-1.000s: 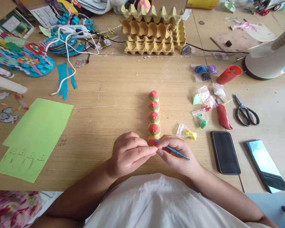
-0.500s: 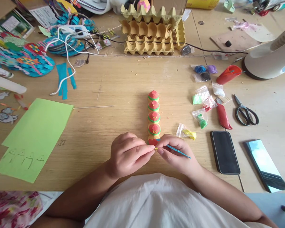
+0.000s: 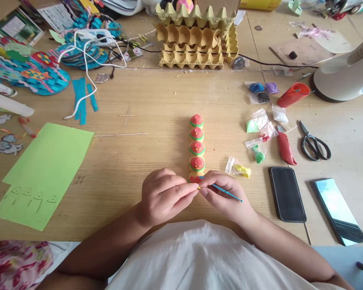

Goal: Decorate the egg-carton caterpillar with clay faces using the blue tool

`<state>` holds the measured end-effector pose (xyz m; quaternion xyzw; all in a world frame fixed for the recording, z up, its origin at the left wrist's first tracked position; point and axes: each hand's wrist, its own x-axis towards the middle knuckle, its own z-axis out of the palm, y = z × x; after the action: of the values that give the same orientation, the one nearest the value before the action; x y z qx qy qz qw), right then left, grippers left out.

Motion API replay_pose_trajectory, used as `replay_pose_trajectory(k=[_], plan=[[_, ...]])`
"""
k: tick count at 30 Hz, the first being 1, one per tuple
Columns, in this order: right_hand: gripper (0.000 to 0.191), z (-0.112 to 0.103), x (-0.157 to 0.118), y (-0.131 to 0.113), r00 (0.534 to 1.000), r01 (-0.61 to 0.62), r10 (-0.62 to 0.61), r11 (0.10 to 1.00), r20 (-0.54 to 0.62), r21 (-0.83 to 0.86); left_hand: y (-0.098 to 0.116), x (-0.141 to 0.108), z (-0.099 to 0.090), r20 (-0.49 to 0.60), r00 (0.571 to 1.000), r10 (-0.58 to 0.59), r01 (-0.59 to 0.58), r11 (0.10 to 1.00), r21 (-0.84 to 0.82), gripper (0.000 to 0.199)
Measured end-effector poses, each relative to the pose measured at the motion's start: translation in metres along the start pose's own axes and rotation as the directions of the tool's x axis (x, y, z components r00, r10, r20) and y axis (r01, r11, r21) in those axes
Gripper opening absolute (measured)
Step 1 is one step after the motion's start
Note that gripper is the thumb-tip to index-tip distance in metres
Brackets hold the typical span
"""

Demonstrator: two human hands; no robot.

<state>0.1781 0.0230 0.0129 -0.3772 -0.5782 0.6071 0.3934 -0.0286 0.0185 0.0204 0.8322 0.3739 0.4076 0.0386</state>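
My left hand (image 3: 166, 195) is closed in a pinch, its thumb and fingertips at a tiny yellow clay bit (image 3: 199, 187). Opposite it, my right hand (image 3: 225, 195) pinches the same bit from the other side. A thin blue modelling tool (image 3: 226, 192) also lies within the right hand, its end poking out past the fingers. Just beyond my fingertips stands an egg-carton strip (image 3: 197, 156) with a row of humps, topped in red clay with green rings. Some humps carry small yellow marks, like eyes and a mouth. My hands partly cover the nearest hump.
Right of the strip lies a bag of yellow clay (image 3: 242, 170), with more clay bags (image 3: 258, 154), a red cutter (image 3: 286, 149), scissors (image 3: 314, 141) and two phones (image 3: 287, 195) farther right. Green paper (image 3: 51, 161) is on the left. Egg cartons (image 3: 192, 58) stand at the back.
The view has shifted very slightly. Both hands stay in place, with only a slight movement of the fingertips around the yellow clay bit.
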Motion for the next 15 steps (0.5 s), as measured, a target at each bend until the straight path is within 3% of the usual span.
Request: replay_pose_trajectory(k=[15], plan=[[0.010, 0.0011, -0.0008, 0.0026, 1.000, 0.019, -0.020, 1.000, -0.010, -0.015, 0.0009, 0.0009, 0.0009, -0.003, 1.000, -0.009, 0.009, 1.000, 0.003, 0.016]])
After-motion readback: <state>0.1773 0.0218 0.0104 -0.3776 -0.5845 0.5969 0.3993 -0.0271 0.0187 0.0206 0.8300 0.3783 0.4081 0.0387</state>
